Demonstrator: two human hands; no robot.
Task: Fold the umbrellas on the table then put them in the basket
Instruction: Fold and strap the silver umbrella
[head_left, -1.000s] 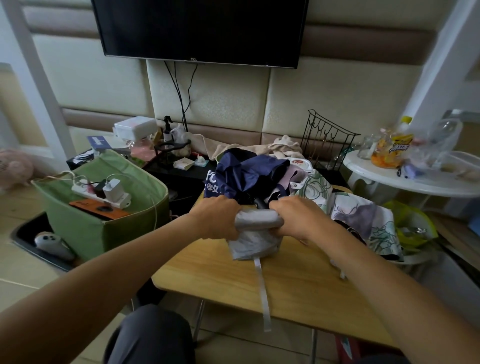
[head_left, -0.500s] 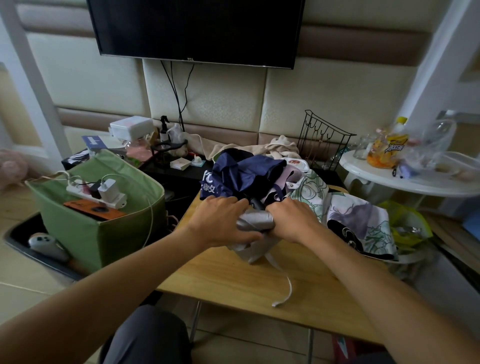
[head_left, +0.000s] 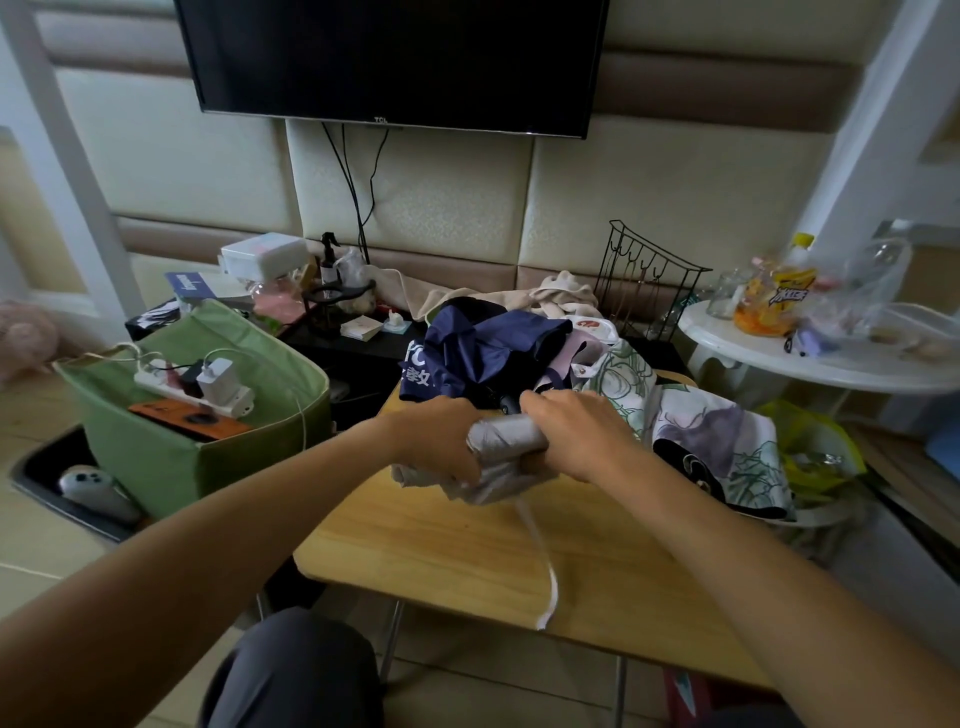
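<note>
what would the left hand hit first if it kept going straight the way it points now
Most likely the right hand. The left hand points rightward along the rolled silver umbrella that both hands grip, and only a short stretch of bare roll separates them. Depth is hard to judge here.

You have two hands in view, the left hand (head_left: 441, 441) and the right hand (head_left: 576, 436), both gripping one grey umbrella (head_left: 506, 439) with one strap (head_left: 540, 561) hanging from it. Behind it lie two more umbrellas, one navy umbrella (head_left: 483, 353) and one floral umbrella (head_left: 711, 441). You have one wooden table (head_left: 467, 561), one green basket (head_left: 197, 457), one white side table (head_left: 810, 358), one TV (head_left: 395, 57), one wire rack (head_left: 649, 280) and one power strip (head_left: 192, 387).
</note>
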